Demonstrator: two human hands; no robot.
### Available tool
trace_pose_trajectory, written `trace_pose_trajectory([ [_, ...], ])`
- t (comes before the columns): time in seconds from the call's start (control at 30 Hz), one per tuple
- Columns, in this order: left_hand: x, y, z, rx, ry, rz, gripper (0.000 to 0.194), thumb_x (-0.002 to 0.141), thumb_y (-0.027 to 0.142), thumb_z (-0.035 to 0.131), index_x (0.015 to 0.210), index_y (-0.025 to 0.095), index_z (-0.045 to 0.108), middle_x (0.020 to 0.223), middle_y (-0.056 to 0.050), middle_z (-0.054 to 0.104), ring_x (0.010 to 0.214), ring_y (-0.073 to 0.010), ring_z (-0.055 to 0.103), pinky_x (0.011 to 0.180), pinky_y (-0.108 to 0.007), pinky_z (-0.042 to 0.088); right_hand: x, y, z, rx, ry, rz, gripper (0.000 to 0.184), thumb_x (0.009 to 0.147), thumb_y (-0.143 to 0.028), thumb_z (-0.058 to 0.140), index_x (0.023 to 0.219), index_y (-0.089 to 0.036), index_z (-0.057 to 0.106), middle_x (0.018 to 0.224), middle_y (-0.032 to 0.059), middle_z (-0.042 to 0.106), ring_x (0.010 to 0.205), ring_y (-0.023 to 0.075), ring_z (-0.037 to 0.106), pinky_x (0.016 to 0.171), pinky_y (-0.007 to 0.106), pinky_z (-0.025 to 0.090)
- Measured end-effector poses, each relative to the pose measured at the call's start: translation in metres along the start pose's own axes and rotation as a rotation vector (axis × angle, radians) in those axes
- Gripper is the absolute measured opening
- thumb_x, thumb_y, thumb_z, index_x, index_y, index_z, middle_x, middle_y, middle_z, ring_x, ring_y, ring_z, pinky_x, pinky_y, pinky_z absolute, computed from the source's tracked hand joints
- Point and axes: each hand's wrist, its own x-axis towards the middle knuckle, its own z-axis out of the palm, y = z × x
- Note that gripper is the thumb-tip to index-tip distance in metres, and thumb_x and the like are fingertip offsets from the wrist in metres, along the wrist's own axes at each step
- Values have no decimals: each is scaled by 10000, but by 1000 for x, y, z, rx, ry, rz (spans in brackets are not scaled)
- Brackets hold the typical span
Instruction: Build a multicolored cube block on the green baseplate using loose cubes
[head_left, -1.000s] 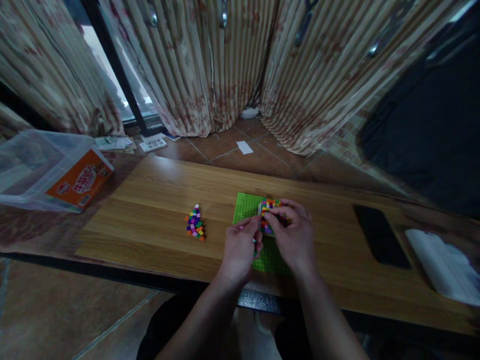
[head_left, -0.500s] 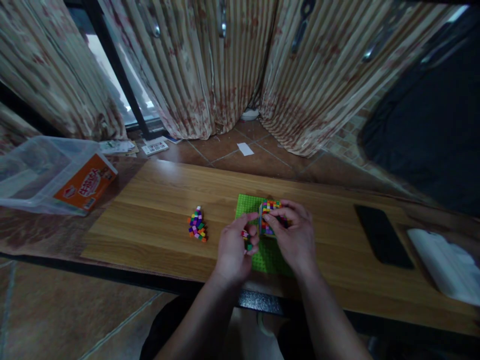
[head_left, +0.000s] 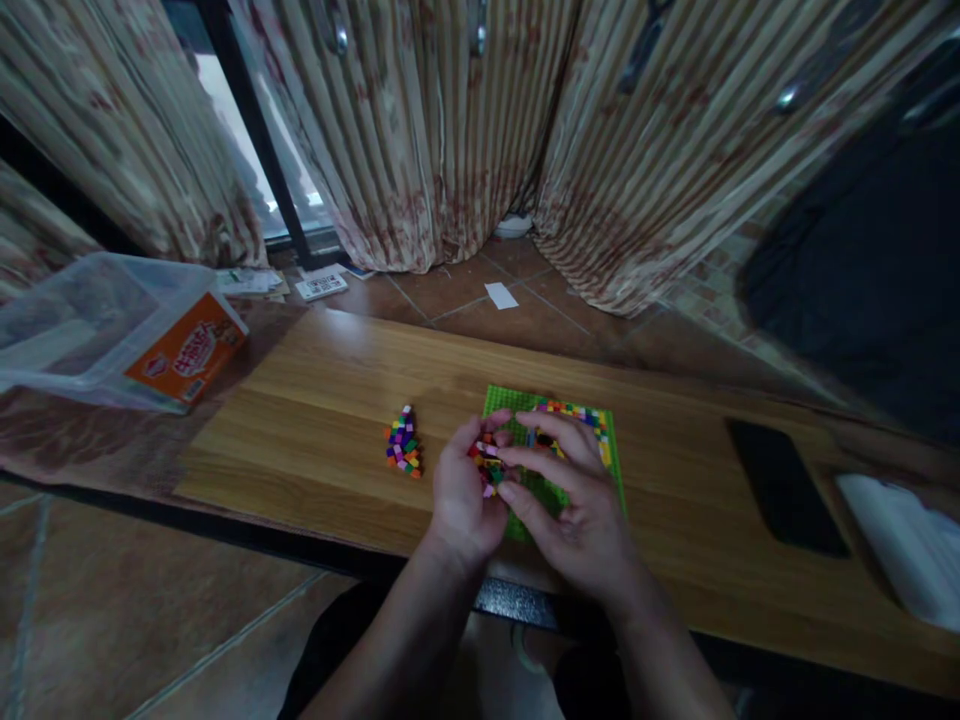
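My left hand point(head_left: 466, 495) is cupped, palm up, over the left part of the green baseplate point(head_left: 499, 400). In its palm lies a loose handful of small coloured building bricks point(head_left: 489, 462). My right hand point(head_left: 574, 490) hovers above the baseplate, its thumb and fingers spread and their tips at the bricks in the left palm. Nothing can be made out between those fingertips. Behind the right hand, colourful bricks point(head_left: 602, 425) are built up on the baseplate along its far and right sides; the hand hides part of them.
A small pile of loose bricks point(head_left: 405, 442) lies left of the baseplate on the wooden table point(head_left: 300, 420). A clear plastic bin point(head_left: 97, 330) with an orange label stands far left. To the right are a black phone-like slab point(head_left: 787, 487) and a white object point(head_left: 900, 540).
My right hand has drawn back from the brick structure to the left palm, its fingers parting. The left hand has turned palm up, showing the bricks in it. The view has shifted slightly.
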Motion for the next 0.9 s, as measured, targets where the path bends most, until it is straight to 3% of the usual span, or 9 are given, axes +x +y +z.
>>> trace_pose_trajectory([
  [0.1,0,-1,1,15,-12,-1,295,936,208,416,732,104,602,602,0,512,479,-54,452,437,-145,344,1,2,2,-12,-49,-31,209,850,-216,657,1030,-316,693,1339,14,564,1253,249,492,1051,516,404],
  [0.33,1,-3,-1,36,-34,38,271,911,163,424,673,128,548,614,4,505,506,-59,459,459,-149,355,2,0,8,26,-69,57,118,893,-195,614,893,-293,681,1303,13,581,1247,239,502,1043,518,424],
  [0.63,-1,-2,1,17,-41,-22,246,901,213,465,716,118,598,627,-9,540,500,-70,480,447,-166,362,-1,1,2,51,-109,43,313,836,-155,605,1090,-327,665,1338,24,560,1280,263,480,1057,543,415],
  [0.8,-5,-1,4,-39,-49,-66,324,933,225,413,748,98,647,685,-49,598,604,-100,571,570,-189,474,-1,3,3,40,-106,49,244,856,-169,606,1034,-316,682,1320,22,565,1288,252,470,1068,522,413],
  [0.9,-5,-1,5,-39,-51,-73,318,929,223,423,744,101,652,686,-51,606,597,-103,570,558,-192,477,0,4,5,41,-84,63,202,871,-176,605,988,-320,684,1293,12,581,1273,246,485,1050,516,432],
])
